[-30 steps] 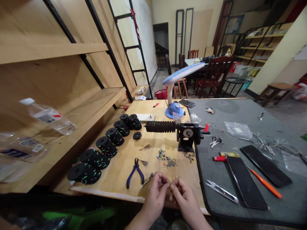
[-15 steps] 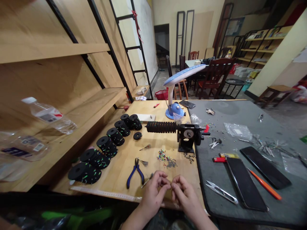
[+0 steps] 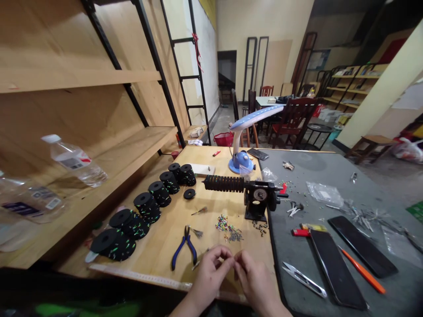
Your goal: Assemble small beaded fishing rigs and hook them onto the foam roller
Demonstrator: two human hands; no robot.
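My left hand (image 3: 214,268) and my right hand (image 3: 253,275) meet at the fingertips over the front of the wooden table (image 3: 148,273). Both are closed in a pinch; whatever lies between the fingers is too small to make out. Just beyond them are a heap of coloured beads (image 3: 222,222) and a patch of small grey metal pieces (image 3: 235,234). Blue-handled pliers (image 3: 185,248) lie to the left of my left hand, jaws pointing away. Behind the beads stands a black winding device (image 3: 259,198) carrying a row of black foam discs (image 3: 224,183) on its shaft.
Black foam spools (image 3: 147,207) line the table's left side. A blue lamp (image 3: 241,160) stands at the back. On the grey mat (image 3: 297,167) at right lie thread snips (image 3: 304,279), two dark phones (image 3: 337,268), an orange-handled tool (image 3: 363,270) and lighters (image 3: 300,232). A shelf (image 3: 139,145) borders the left.
The head view has tilted up slightly, so the scene sits lower. My hands have drawn closer together, with the fingertips now touching or overlapping. Objects on the table stay put.
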